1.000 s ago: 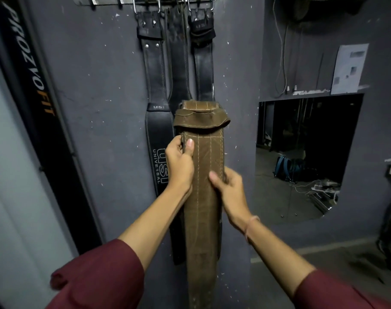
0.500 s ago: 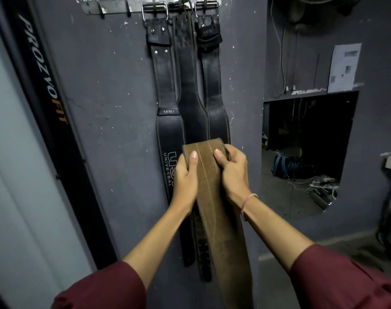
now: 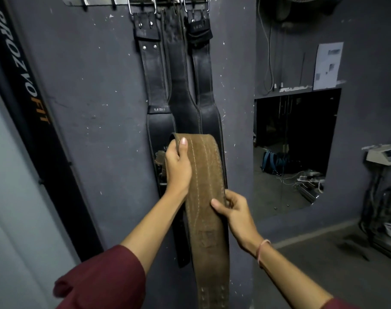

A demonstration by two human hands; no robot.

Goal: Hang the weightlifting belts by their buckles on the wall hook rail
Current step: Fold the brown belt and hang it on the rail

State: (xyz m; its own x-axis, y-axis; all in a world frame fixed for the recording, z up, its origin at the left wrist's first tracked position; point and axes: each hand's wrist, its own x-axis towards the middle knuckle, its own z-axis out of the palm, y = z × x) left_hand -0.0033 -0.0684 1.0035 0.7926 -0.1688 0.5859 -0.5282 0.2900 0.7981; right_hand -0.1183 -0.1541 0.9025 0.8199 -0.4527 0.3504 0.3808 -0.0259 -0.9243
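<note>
Both hands grip the brown belt before the hanging black belts: my left hand wraps its folded top, my right hand pinches its edge lower down. Thick, stiff suede; probably heavy. Its buckle hangs behind; I should regrip there for the hook rail.

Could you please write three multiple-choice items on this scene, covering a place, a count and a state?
1. Where is the brown suede belt?
A. On the rail
B. In both hands, before the black belts
C. On the floor

2. How many black leather belts hang from the metal hook rail?
A. One
B. Three
C. Five

3. How does the brown belt lie at its top?
A. Folded over
B. Flat
C. Buckled shut

Answers: 1 B, the left hand and right hand grip it; 2 B, three straps hang side by side; 3 A, it bends over the left hand.
</note>
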